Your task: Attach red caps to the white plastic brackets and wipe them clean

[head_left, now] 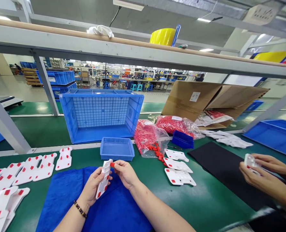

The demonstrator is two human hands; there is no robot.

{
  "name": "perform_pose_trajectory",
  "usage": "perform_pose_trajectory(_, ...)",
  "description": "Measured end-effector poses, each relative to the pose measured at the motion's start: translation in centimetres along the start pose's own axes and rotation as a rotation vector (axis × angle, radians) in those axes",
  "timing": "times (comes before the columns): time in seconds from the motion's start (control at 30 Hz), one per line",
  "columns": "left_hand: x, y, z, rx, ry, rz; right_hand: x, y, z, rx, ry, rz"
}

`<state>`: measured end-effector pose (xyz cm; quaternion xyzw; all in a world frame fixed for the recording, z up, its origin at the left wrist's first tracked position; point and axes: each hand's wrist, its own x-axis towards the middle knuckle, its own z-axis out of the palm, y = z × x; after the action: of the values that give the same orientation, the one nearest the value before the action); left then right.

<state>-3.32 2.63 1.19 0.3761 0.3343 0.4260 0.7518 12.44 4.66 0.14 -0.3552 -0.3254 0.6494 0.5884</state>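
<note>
My left hand (pixel 94 183) is closed around a white plastic panel (pixel 103 178), tilted up on edge above a blue cloth (pixel 123 212). Red pieces show along the panel's lower part. Between the thumb and finger of my right hand (pixel 127 174) is a small red plastic piece (pixel 112 164), at the panel's upper edge; whether it is seated there I cannot tell. Just beyond my hands stands a shallow blue tray (pixel 117 149). Several white panels with red pieces (pixel 45 166) lie to the left, and others (pixel 179 176) lie to the right.
A large blue crate (pixel 101 132) rests on its side at the back. Bags of red pieces (pixel 145 135), loose red pieces (pixel 159 154), a dark blue bin (pixel 182 139) and a cardboard box (pixel 193 100) stand rightward. At right, another person's hands (pixel 265 167) hold a white part over black sheeting (pixel 220 170).
</note>
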Motion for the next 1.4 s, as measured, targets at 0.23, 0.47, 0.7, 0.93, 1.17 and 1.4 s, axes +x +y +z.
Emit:
perform_pose_trajectory(0.23, -0.3, 0.3, 0.8, 0.018, 0.027, 0.001, -0.2, 0.6, 0.2, 0.023, -0.037, -0.063)
perform_pose_trajectory(0.47, -0.4, 0.2, 0.9, 0.054, -0.035, -0.008, -0.3, 1.2, 0.4, 0.044, -0.098, -0.063)
perform_pose_trajectory(0.7, -0.3, 0.0, 0.5, 0.5, -0.041, 0.186, -0.2, -2.2, -1.9, -0.296, -0.149, -0.061)
perform_pose_trajectory(0.93, -1.1, -0.5, 1.2, 1.185, -0.205, 0.353, -2.6, -6.4, -5.4, -1.028, -0.13, -0.324)
perform_pose_trajectory(1.17, -1.8, -1.4, 2.1, 1.548, -0.34, 0.312, -7.0, -5.2, -4.3, -1.542, -0.317, -0.275)
perform_pose_trajectory(1.4, -1.9, -1.5, 2.7, 1.706, -0.304, 0.274, -8.0, -3.2, -3.9, -1.689, -0.345, -0.186)
